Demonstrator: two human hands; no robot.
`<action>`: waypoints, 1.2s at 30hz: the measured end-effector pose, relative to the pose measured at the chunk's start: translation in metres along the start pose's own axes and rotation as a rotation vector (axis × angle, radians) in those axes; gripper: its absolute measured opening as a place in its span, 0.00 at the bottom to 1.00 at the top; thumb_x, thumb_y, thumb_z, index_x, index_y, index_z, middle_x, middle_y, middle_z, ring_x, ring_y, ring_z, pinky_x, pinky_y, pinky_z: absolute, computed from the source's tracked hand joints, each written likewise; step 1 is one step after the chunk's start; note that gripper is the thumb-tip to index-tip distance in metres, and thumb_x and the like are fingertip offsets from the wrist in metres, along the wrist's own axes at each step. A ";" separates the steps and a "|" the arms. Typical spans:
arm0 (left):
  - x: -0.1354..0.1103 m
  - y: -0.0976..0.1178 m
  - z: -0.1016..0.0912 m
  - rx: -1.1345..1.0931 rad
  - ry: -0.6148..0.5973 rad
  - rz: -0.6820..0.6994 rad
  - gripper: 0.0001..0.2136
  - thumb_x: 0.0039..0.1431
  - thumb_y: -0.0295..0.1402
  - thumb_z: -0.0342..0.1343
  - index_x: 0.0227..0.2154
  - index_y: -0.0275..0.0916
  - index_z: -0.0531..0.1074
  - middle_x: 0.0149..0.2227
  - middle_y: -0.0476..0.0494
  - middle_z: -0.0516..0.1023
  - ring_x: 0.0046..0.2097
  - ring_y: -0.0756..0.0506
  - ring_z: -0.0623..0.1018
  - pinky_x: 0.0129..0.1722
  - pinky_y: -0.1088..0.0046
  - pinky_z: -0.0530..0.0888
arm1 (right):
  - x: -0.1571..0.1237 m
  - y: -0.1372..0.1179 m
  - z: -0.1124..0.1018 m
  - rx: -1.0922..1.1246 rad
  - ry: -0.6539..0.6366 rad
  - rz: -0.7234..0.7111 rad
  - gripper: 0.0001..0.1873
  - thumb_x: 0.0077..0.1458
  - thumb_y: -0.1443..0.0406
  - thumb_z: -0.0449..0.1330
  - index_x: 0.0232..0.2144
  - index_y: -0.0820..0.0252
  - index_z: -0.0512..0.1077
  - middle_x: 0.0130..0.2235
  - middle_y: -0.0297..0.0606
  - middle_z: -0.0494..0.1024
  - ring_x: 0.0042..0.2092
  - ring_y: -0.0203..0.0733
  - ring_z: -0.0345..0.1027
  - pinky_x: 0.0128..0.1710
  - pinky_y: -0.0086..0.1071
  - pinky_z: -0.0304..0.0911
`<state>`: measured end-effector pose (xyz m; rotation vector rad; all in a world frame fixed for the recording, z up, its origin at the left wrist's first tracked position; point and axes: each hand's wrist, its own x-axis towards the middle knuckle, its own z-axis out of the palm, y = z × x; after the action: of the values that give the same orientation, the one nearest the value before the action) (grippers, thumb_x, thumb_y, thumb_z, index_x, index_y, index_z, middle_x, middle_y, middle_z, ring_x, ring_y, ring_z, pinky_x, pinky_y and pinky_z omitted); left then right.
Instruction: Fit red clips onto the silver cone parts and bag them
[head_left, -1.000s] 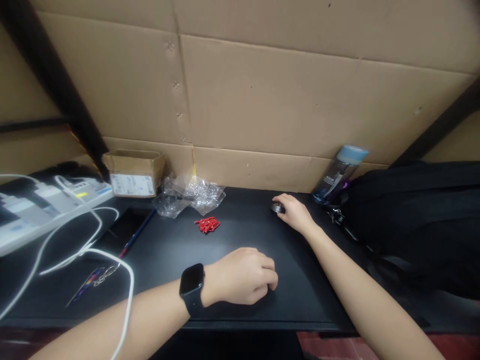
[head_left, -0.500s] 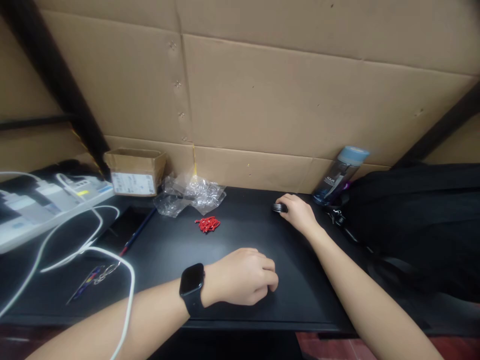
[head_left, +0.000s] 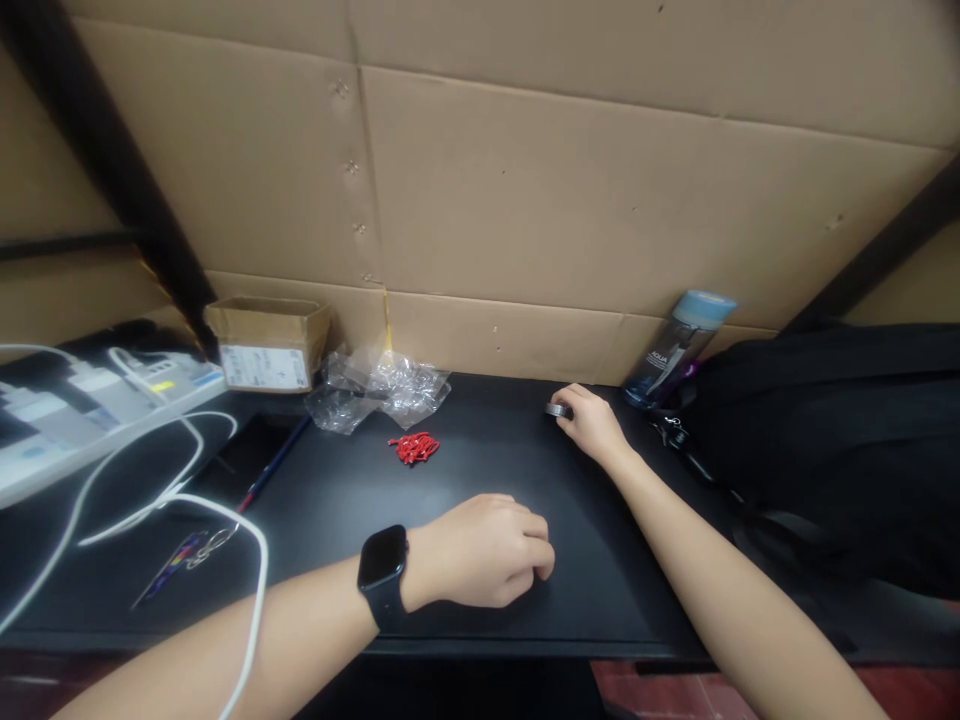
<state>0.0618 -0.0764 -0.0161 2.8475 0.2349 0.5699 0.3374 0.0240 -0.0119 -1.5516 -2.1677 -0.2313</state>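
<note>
My right hand [head_left: 592,422] is near the back of the black table, its thumb and fingers closed around a small, flat, round dark thing with a grey rim [head_left: 556,410]. The fingers partly hide it, and its kind is not clear. My left hand [head_left: 495,552], with a black smartwatch [head_left: 382,556] on the wrist, rests near the front edge. Its fingers are curled under, so whatever lies inside them, if anything, is hidden. Left of both hands lies a small heap of red cord-like pieces [head_left: 414,448].
Crumpled clear plastic [head_left: 401,390] and an open cardboard box [head_left: 266,345] sit at the back left. White cables [head_left: 259,560] trail from a power strip [head_left: 112,425]. A blue-capped bottle [head_left: 671,350] and black bag [head_left: 840,450] stand right. Cardboard [head_left: 562,200] walls the back.
The round thing in my right hand has tilted or turned slightly, showing a greyer, thinner rim. My right hand has shifted a little; my left hand stays practically still.
</note>
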 end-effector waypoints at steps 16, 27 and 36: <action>0.015 -0.030 -0.011 -1.055 0.672 -0.873 0.29 0.58 0.34 0.67 0.60 0.40 0.65 0.63 0.31 0.70 0.48 0.44 0.81 0.44 0.65 0.79 | -0.013 -0.074 -0.011 0.267 0.391 -0.382 0.12 0.56 0.76 0.60 0.39 0.55 0.74 0.41 0.41 0.79 0.42 0.45 0.75 0.42 0.37 0.71; 0.015 -0.038 -0.007 -1.144 0.689 -0.705 0.23 0.52 0.31 0.72 0.51 0.33 0.77 0.48 0.35 0.83 0.51 0.40 0.81 0.57 0.58 0.74 | -0.020 -0.098 -0.010 0.329 0.215 -0.526 0.13 0.61 0.75 0.56 0.41 0.53 0.75 0.41 0.41 0.78 0.41 0.43 0.72 0.40 0.37 0.72; 0.016 -0.031 0.001 -1.241 0.661 -0.742 0.21 0.51 0.34 0.73 0.47 0.32 0.79 0.47 0.35 0.84 0.50 0.41 0.82 0.56 0.60 0.74 | -0.018 -0.086 -0.021 0.425 -0.045 -0.541 0.16 0.60 0.72 0.61 0.49 0.52 0.74 0.45 0.41 0.76 0.44 0.44 0.71 0.43 0.37 0.71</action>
<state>0.0728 -0.0438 -0.0188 1.2041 0.6896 0.9744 0.2681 -0.0297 0.0092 -0.7343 -2.4323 0.0971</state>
